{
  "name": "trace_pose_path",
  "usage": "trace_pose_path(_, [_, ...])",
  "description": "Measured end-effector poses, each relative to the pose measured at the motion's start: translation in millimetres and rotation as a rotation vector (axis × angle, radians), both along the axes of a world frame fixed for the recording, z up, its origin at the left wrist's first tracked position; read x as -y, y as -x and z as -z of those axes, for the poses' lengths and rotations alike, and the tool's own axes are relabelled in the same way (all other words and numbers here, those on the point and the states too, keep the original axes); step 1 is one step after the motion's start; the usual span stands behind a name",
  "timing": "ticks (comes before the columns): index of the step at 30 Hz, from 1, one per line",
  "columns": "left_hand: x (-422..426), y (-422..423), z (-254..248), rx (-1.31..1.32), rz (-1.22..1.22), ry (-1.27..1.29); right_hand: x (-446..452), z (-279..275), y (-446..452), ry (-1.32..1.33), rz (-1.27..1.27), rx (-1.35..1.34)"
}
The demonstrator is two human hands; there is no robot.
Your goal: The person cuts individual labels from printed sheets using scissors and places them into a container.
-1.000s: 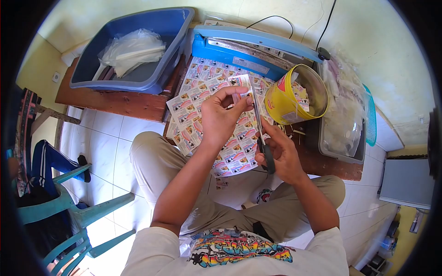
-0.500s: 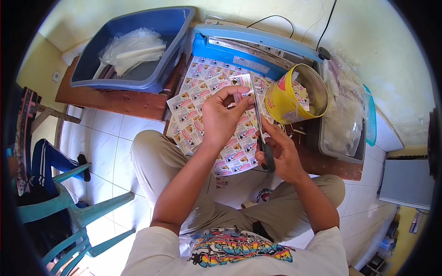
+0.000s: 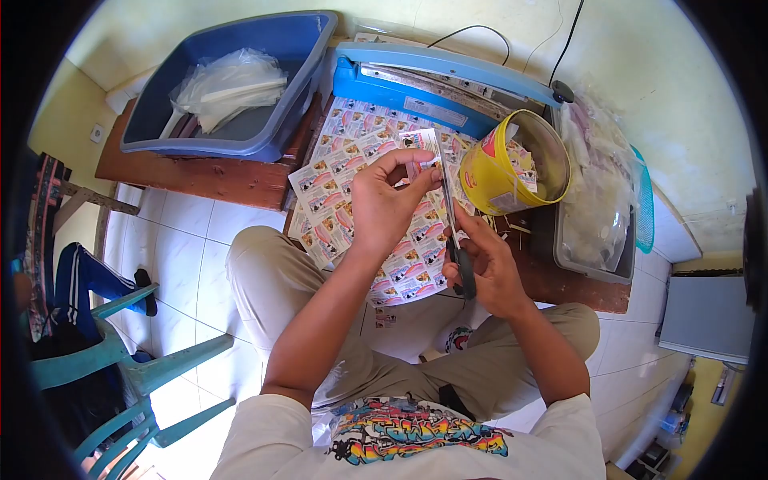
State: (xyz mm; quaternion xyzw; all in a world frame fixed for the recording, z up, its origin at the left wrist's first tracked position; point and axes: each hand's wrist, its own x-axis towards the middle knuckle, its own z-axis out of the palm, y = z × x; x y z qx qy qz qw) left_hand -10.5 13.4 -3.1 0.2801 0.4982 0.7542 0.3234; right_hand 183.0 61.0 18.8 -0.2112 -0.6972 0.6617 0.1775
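Note:
My left hand (image 3: 392, 196) pinches a small stack or strip of printed labels (image 3: 418, 141) between thumb and fingers. Wrapped round the black handles of a pair of scissors (image 3: 463, 272) is my right hand (image 3: 492, 268). The long blades point away from me and lie along the right edge of the labels; they look nearly closed. Beneath both hands spread printed label sheets (image 3: 328, 204) with repeating small pictures, partly covered by my hands. A yellow tub (image 3: 488, 178) with cut paper pieces inside leans just right of the scissors.
A blue impulse sealer (image 3: 416, 104) stands behind the sheets. At left, a blue basin (image 3: 216, 144) holds clear plastic bags. A grey tray (image 3: 596, 270) with plastic bags sits at right on the wooden bench (image 3: 544, 284). A green plastic chair (image 3: 120, 352) is at lower left.
Almost nothing differs. The scissors' handles in my right hand have shifted very slightly; my left hand and the labels stay in place.

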Motion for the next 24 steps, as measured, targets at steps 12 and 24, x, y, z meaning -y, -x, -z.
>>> trace_pose_path(12, [-1.4, 0.0, 2.3, 0.021, 0.001, -0.008, 1.6, 4.8, 0.6, -0.020, 0.009, 0.012])
trace_pose_path(24, [1.9, -2.0, -2.0, 0.005, 0.042, 0.023, -3.0, 2.1, 0.1, 0.044, 0.028, 0.021])
